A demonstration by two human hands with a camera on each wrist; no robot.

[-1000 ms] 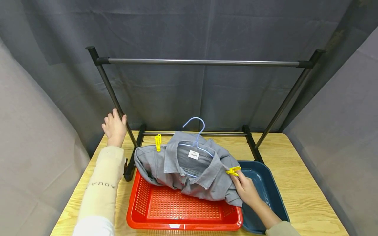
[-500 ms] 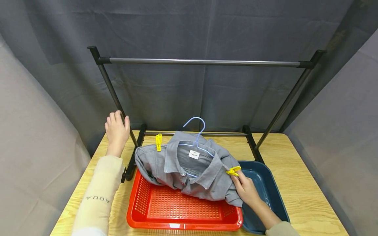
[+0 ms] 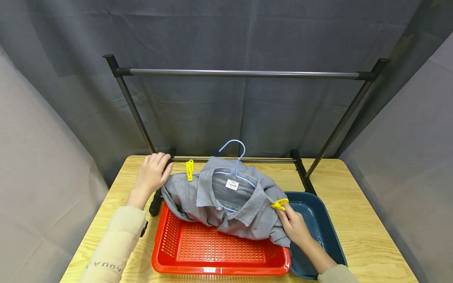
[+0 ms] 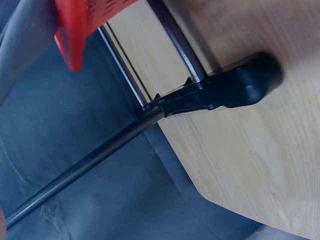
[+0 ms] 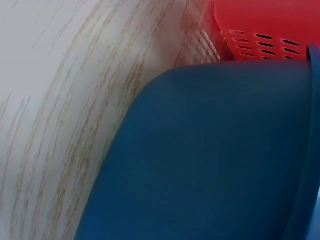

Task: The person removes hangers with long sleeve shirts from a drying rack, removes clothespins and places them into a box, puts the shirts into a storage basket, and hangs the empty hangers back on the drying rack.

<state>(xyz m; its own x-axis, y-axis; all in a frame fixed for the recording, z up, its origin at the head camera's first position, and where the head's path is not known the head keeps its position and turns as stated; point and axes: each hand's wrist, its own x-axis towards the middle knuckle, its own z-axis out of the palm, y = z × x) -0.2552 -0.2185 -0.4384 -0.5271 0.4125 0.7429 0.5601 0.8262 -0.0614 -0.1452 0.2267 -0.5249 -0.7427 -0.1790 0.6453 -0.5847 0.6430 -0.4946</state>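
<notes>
A grey collared shirt lies bunched across a red basket. The light blue hanger runs inside it, hook upward. One yellow clothespin stands on the shirt's left shoulder. My right hand pinches another yellow clothespin at the right shoulder; its fingertips are partly hidden. My left hand is beside the left shoulder, at the foot of the rack's left post, fingers together and relaxed, holding nothing visible. Neither wrist view shows the fingers at work.
A metal rack with a top bar stands behind the shirt. Its black left foot rests on the wooden table. A dark blue tray sits right of the basket, partly under my right forearm. Grey cloth hangs behind.
My left hand has come down from the rack's left post, toward me and to the right, closer to the shirt's left shoulder. My right hand and the shirt stay in place.
</notes>
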